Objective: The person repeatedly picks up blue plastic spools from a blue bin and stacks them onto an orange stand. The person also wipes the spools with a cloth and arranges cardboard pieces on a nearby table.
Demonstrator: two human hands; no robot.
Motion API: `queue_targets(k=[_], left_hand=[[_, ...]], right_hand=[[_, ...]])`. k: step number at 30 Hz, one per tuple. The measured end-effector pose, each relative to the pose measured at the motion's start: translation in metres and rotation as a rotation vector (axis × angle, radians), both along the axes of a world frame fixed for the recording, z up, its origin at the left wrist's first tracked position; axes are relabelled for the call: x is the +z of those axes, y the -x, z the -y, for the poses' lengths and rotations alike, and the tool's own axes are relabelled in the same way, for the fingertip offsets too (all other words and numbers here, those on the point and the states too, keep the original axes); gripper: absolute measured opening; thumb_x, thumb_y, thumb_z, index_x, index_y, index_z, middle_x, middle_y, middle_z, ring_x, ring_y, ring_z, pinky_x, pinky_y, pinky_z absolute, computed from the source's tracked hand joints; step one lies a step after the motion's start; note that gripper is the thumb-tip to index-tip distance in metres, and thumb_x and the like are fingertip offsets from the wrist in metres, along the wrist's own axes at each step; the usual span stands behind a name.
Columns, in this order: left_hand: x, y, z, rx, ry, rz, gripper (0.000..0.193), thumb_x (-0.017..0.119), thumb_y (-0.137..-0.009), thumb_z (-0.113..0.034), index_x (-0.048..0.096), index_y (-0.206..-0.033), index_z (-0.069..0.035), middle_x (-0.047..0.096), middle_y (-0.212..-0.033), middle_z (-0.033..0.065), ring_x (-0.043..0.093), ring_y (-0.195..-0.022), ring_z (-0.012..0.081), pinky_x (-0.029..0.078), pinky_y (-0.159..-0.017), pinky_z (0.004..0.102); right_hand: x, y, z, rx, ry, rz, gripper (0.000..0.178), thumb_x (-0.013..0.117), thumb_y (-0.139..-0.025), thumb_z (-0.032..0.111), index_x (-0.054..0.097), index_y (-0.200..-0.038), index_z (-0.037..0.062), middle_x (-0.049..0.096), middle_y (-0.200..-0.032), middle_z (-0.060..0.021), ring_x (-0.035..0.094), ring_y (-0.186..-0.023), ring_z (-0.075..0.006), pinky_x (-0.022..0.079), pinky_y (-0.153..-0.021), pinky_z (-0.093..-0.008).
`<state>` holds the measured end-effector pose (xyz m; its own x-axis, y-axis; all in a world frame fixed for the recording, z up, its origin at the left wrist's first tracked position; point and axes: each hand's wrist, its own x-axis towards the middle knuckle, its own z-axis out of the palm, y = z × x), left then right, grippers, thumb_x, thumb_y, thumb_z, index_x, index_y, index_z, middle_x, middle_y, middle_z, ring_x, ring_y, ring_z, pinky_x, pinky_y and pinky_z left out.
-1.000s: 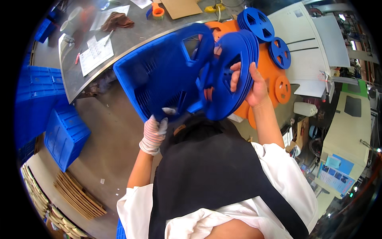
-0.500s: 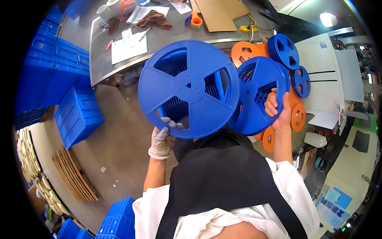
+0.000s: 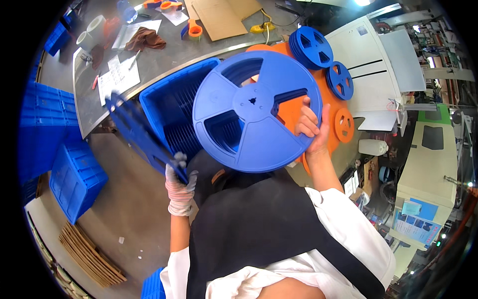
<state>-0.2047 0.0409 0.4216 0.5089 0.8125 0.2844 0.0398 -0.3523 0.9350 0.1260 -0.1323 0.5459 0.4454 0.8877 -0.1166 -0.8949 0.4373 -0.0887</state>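
My left hand [image 3: 180,192], in a whitish glove, grips the lower rim of a blue plastic reel disc [image 3: 144,137]. That disc is tilted nearly edge-on and a little blurred. My bare right hand [image 3: 314,129] has its fingers through a window of another blue reel disc [image 3: 271,139], with the thumb outside the rim. This disc faces up, and whether more discs sit beneath it I cannot tell. Behind both hands stands a blue plastic bin [image 3: 177,77] with a row of upright blue discs inside, partly covered by the held ones.
A metal-edged table [image 3: 164,65] carries papers, a brown cloth [image 3: 145,39], cardboard [image 3: 219,20] and an orange tape dispenser [image 3: 195,30]. Orange discs [image 3: 343,125] and stacked blue discs [image 3: 311,47] are at the right. Blue crates [image 3: 77,174] and flat cardboard [image 3: 89,254] stand left.
The disc in my left hand has swung left and turned from face-up to nearly edge-on, uncovering the bin. The right-hand disc has moved left and now faces up more. The view has shifted right.
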Motion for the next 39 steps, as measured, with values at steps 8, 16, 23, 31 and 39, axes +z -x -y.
queue_targets(k=[8, 16, 23, 31, 39], left_hand=[[0.057, -0.043, -0.014, -0.577, -0.514, -0.076, 0.046, 0.071, -0.062, -0.013, 0.058, -0.105, -0.006, 0.06, -0.111, 0.016, 0.058, -0.108, 0.0373, 0.043, -0.099, 0.0542], [0.06, -0.028, 0.003, -0.645, 0.017, -0.2, 0.063, 0.083, -0.058, -0.004, 0.06, -0.116, -0.002, 0.065, -0.114, 0.0151, 0.061, -0.109, 0.037, 0.048, -0.098, 0.0407], [0.068, -0.032, 0.005, -0.146, 0.743, 0.096, 0.019, 0.05, -0.093, -0.013, 0.06, -0.1, 0.002, 0.067, -0.079, 0.0118, 0.066, -0.072, 0.0198, 0.054, -0.075, 0.0326], [0.002, 0.056, -0.041, 0.243, 1.068, 0.507, 0.045, 0.061, -0.093, -0.034, 0.051, -0.12, 0.001, 0.054, -0.087, 0.004, 0.054, -0.075, 0.0151, 0.052, -0.081, 0.0352], [-0.007, 0.087, -0.032, 0.351, 1.099, 0.746, 0.055, 0.068, -0.09, -0.032, 0.046, -0.127, 0.002, 0.055, -0.088, 0.0034, 0.056, -0.075, 0.0144, 0.056, -0.08, 0.0311]], right_hand=[[0.005, 0.02, -0.026, 0.138, 0.017, -0.052, 0.062, 0.049, -0.097, 0.051, 0.049, -0.12, -0.0059, 0.034, -0.067, 0.0008, 0.037, -0.049, -0.0077, 0.033, -0.046, -0.0234], [0.012, 0.006, -0.036, 0.17, 0.253, 0.185, 0.062, 0.047, -0.096, 0.054, 0.049, -0.122, -0.0024, 0.055, -0.095, -0.012, 0.059, -0.084, -0.0225, 0.053, -0.072, -0.0334], [0.012, 0.005, -0.033, 0.088, 0.759, 0.546, 0.052, 0.045, -0.099, 0.049, 0.052, -0.12, 0.002, 0.066, -0.109, -0.0198, 0.069, -0.091, -0.0306, 0.059, -0.075, -0.0388], [0.003, -0.008, 0.013, -0.062, 0.75, 0.507, 0.054, 0.046, -0.098, 0.051, 0.055, -0.12, 0.0016, 0.068, -0.093, -0.0115, 0.067, -0.076, -0.0219, 0.057, -0.066, -0.0329], [-0.004, 0.0, 0.024, -0.122, 0.679, 0.473, 0.056, 0.046, -0.098, 0.052, 0.056, -0.117, 0.0012, 0.06, -0.084, -0.0054, 0.055, -0.069, -0.0149, 0.047, -0.061, -0.0282]])
